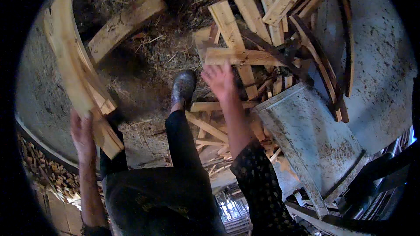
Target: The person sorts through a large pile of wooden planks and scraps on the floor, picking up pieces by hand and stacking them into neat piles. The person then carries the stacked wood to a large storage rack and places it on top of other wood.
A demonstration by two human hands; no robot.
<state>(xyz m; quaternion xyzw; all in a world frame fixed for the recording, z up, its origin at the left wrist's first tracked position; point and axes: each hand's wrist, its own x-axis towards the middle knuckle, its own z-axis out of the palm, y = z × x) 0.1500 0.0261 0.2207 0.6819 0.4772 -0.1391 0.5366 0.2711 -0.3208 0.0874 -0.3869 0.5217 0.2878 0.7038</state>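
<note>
My left hand point(82, 137) is at the left, its fingers extended along the near edge of a long pale plank point(72, 67). The thumb lies at the plank's edge, and I cannot tell how firmly it presses. Another plank point(85, 67) lies close along its right side. Toward the middle, my right hand point(222, 83) is open with its fingers spread. Their tips are at the near edge of a short horizontal board point(245, 56) on a heap of wood, and whether they touch it is unclear.
A loose block of wood point(127, 24) lies on the dirt floor point(144, 87). More boards point(245, 6) pile up at the far right. Beside them lies a dirty whitish panel point(315, 135). Many small wood pieces point(52, 170) heap at the lower left. My shoe point(183, 87) stands between.
</note>
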